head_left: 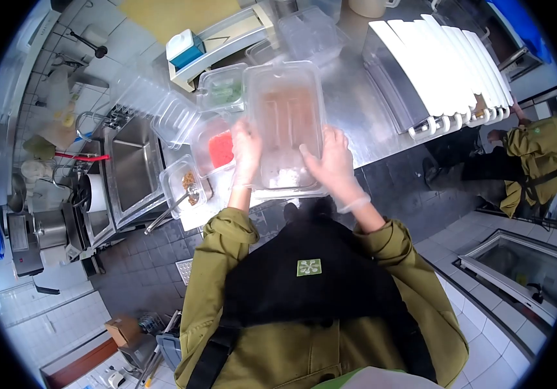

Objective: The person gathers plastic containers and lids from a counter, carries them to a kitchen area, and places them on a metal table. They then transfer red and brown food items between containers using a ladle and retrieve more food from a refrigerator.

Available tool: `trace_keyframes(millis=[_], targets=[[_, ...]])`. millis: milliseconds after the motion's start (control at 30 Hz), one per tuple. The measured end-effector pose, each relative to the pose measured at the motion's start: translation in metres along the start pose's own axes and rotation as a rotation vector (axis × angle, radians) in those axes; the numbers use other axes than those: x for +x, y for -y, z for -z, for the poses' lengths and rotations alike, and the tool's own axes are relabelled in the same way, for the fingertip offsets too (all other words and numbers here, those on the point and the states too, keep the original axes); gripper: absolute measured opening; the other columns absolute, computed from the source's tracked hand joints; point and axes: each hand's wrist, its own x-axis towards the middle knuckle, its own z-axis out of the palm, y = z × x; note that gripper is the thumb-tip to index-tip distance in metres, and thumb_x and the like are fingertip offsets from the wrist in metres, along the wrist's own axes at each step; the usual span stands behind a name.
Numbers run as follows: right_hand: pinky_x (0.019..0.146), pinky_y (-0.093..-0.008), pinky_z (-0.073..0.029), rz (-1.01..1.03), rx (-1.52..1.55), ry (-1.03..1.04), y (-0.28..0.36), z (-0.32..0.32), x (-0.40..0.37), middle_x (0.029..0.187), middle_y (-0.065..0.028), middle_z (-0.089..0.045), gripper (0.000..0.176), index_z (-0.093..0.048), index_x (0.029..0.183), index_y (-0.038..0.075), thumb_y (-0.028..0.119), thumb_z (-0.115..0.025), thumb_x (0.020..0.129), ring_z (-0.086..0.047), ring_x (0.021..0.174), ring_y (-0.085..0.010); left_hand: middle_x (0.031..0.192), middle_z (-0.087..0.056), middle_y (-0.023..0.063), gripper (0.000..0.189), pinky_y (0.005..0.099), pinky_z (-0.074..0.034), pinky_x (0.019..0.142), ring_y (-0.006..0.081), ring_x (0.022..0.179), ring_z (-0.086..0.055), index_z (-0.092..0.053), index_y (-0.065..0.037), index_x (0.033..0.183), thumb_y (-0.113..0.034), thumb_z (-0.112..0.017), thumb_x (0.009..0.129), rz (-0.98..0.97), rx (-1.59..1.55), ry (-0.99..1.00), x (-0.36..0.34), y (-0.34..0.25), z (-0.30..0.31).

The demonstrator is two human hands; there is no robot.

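A large clear plastic food container [285,123] with a see-through lid stands at the counter's near edge, between my hands. Brownish contents show through, with something white at its near end. My left hand [246,152], in a clear glove, is at its left edge with fingers bunched and slightly blurred; what they hold, if anything, is hidden. My right hand [333,165], gloved too, rests at the right edge, thumb spread from the fingers. Left of it sit containers of red food [220,150] and green food [226,92]. A smaller tub [176,178] holds brown bits and a metal-handled spoon [169,212].
A rack of white slats [437,71] stands on the right of the steel counter [349,117]. Clear tubs [307,32] and a cream tray [226,42] are at the back. A sink [132,162] lies left. Another person [531,162] works at right.
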Motion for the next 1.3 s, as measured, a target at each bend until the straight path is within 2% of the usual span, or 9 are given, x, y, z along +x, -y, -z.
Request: trace_keyframes(millis=[333,533,667,767,867,1000,1067,1200,1300], targets=[[0.087,-0.0343,-0.04,-0.362,0.795,0.107,-0.051,-0.052,0.025,0.112,-0.0209,-0.05,0.042,-0.052,0.111,-0.002,0.032,-0.054,0.086,-0.051,0.103,-0.0305,0.121,-0.049,0.0242,0.048,0.0394,-0.037,0.094,0.0365,0.114,-0.046,-0.035,0.0,0.128,-0.028,-0.043,0.09,-0.09,-0.072,0.175,0.018,0.011,-0.004],[0.093,-0.0323,-0.036,-0.384,0.708,0.11,-0.077,-0.026,-0.015,0.116,-0.0188,-0.05,0.048,-0.048,0.12,0.0,0.036,-0.049,0.088,-0.047,0.111,-0.0268,0.111,-0.056,0.0191,0.048,0.032,-0.039,0.091,0.0299,0.103,-0.054,-0.035,0.001,0.129,-0.026,-0.046,0.091,0.016,-0.17,0.225,0.022,0.024,-0.01],[0.069,-0.0294,-0.039,-0.552,0.59,-0.038,-0.171,-0.021,-0.079,0.08,-0.0033,-0.051,0.032,-0.051,0.087,0.002,0.034,-0.047,0.087,-0.046,0.075,-0.0141,0.111,-0.055,0.0173,0.039,0.0338,-0.041,0.089,0.0281,0.105,-0.053,-0.043,0.0,0.124,-0.015,-0.049,0.088,-0.664,0.395,-0.404,-0.035,-0.041,0.024],[0.059,-0.0296,-0.039,-1.048,0.453,-0.027,-0.224,0.011,-0.13,0.07,-0.0043,-0.051,0.027,-0.053,0.079,0.005,0.029,-0.043,0.085,-0.047,0.064,-0.0148,0.111,-0.055,0.0159,0.032,0.0341,-0.04,0.09,0.026,0.106,-0.052,-0.047,0.0,0.119,-0.008,-0.047,0.088,-0.582,-0.165,0.001,-0.106,-0.117,0.04],[0.054,-0.028,-0.04,-1.112,0.548,0.025,-0.271,0.042,-0.165,0.067,-0.0033,-0.052,0.025,-0.055,0.079,0.006,0.026,-0.041,0.085,-0.05,0.06,-0.0142,0.098,-0.061,0.015,0.028,0.0304,-0.046,0.078,0.0243,0.089,-0.06,-0.051,-0.002,0.114,-0.004,-0.048,0.087,-0.676,-0.477,0.582,-0.157,-0.137,-0.007],[0.053,-0.0246,-0.043,-1.199,0.716,-0.128,-0.301,0.078,-0.15,0.069,-0.0011,-0.055,0.023,-0.057,0.081,0.007,0.023,-0.041,0.087,-0.053,0.06,-0.0116,0.096,-0.063,0.0079,0.03,0.0249,-0.047,0.072,0.0191,0.084,-0.062,-0.051,-0.002,0.115,-0.016,-0.051,0.088,-0.11,-0.659,1.303,-0.177,-0.119,-0.155],[0.055,-0.0246,-0.043,-1.164,0.731,-0.097,-0.321,0.098,-0.133,0.07,0.0,-0.054,0.021,-0.057,0.08,0.008,0.024,-0.045,0.086,-0.053,0.061,-0.0104,0.106,-0.06,0.0066,0.037,0.0282,-0.045,0.079,0.0194,0.095,-0.058,-0.048,-0.005,0.119,-0.025,-0.051,0.088,0.376,-0.584,1.247,-0.179,-0.095,-0.231],[0.057,-0.0234,-0.041,-1.06,0.698,0.011,-0.363,0.15,-0.108,0.071,0.002,-0.052,0.014,-0.054,0.078,0.01,0.023,-0.051,0.082,-0.049,0.064,-0.0084,0.126,-0.043,0.0059,0.036,0.0388,-0.031,0.098,0.0203,0.119,-0.038,-0.044,-0.006,0.12,-0.024,-0.044,0.089,1.184,-1.417,0.733,-0.172,-0.051,-0.341],[0.057,-0.0253,-0.041,-1.089,0.637,0.014,-0.397,0.178,-0.097,0.072,0.0019,-0.052,0.012,-0.054,0.077,0.01,0.022,-0.051,0.081,-0.049,0.063,-0.0091,0.124,-0.043,0.0055,0.036,0.0395,-0.029,0.099,0.0207,0.12,-0.037,-0.045,-0.005,0.117,-0.01,-0.039,0.082,1.188,-1.447,0.485,-0.175,-0.079,-0.357]])
